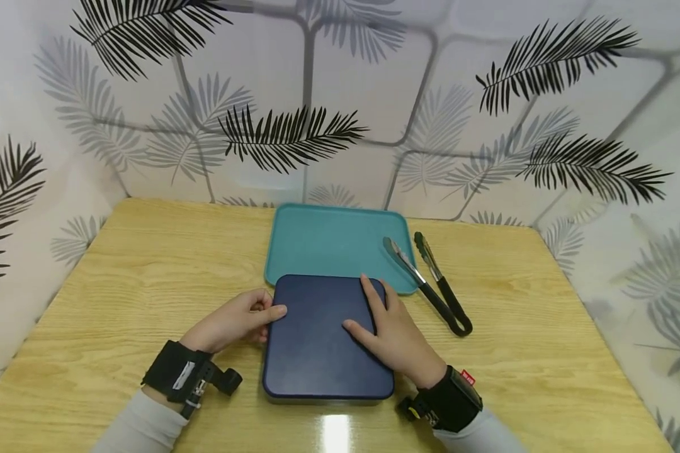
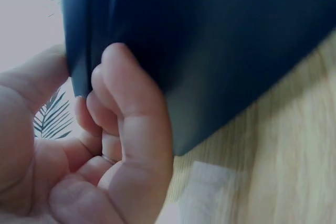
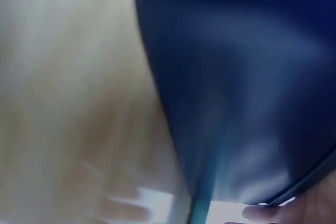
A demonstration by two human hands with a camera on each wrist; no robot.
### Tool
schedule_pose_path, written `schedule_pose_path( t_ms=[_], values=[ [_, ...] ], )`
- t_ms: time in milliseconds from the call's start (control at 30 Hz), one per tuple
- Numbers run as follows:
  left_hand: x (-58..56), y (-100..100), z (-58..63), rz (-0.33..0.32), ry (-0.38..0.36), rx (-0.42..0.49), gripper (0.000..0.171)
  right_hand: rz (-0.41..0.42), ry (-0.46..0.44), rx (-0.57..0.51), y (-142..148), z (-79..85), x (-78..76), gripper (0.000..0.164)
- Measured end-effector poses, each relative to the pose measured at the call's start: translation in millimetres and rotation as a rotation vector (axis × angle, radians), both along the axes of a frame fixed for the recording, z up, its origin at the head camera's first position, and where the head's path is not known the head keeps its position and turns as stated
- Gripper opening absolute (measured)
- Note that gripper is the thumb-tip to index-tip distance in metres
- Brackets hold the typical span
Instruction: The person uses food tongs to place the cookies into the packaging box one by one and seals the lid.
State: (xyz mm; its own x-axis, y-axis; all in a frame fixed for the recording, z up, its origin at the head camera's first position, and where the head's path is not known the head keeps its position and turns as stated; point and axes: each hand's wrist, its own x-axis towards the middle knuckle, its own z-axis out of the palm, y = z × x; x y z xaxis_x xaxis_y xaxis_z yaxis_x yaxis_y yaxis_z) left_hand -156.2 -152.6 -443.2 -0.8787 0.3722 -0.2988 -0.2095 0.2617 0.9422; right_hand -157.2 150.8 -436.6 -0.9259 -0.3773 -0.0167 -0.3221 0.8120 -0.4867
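Observation:
A dark blue rectangular box (image 1: 323,346) with a lid stands at the near edge of a teal tray, overlapping it in the head view. My left hand (image 1: 235,322) pinches the lid's left rim, thumb on top and curled fingers (image 2: 142,114) against the side below it. Over the right edge lies my right hand (image 1: 399,336), its thumb and index finger stretched across the lid top and its other fingers reaching down the side. In the right wrist view, fingertips (image 3: 262,213) show blurred by the rim. The box's contents are hidden.
Behind the box lies the teal tray (image 1: 334,236) on the wooden table (image 1: 175,251). Black-handled tongs (image 1: 444,305) lie spread to the right, one arm over the tray's corner. A leaf-patterned backdrop (image 1: 351,88) rises at the table's far edge.

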Motion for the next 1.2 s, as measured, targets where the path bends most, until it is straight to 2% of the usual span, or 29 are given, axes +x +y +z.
schedule_pose_path(
  t_ms=[167, 300, 433, 500, 633, 700, 800, 867, 1067, 1200],
  values=[
    [-0.3, 0, 6.2, -0.063, 0.053, -0.064, 0.041, -0.014, 0.002, 0.04, 2, 4.5, 1.8, 0.089],
    [-1.1, -8, 6.8, -0.126, 0.04, -0.071, 0.04, -0.008, -0.066, 0.019, 1, 6.5, 1.6, 0.089],
    [-7.5, -20, 10.5, -0.197, 0.048, -0.1, 0.039, 0.013, -0.166, -0.025, 4, 14.0, -2.9, 0.09],
    [-13.5, -25, 15.5, -0.198, 0.075, -0.131, 0.039, 0.033, -0.195, -0.033, 8, 19.8, -7.8, 0.09],
    [-26.0, -31, 28.7, -0.157, 0.124, -0.202, 0.044, 0.045, -0.234, -0.028, 14, 35.6, -15.5, 0.092],
    [-28.7, -30, 32.3, -0.172, 0.125, -0.234, 0.046, 0.03, -0.276, -0.021, 15, 41.1, -16.1, 0.095],
    [-27.9, -23, 30.8, -0.24, 0.108, -0.235, 0.042, 0.03, -0.315, -0.013, 13, 39.8, -12.7, 0.097],
    [-26.0, -17, 28.5, -0.257, 0.113, -0.226, 0.038, 0.025, -0.315, -0.021, 10, 35.7, -9.5, 0.096],
    [-23.5, -11, 24.7, -0.217, 0.105, -0.187, 0.034, -0.023, -0.27, -0.066, 1, 27.4, 0.5, 0.094],
    [-24.1, -10, 23.1, -0.218, 0.088, -0.187, 0.035, -0.03, -0.256, -0.055, 2, 25.5, 1.5, 0.094]
  ],
)
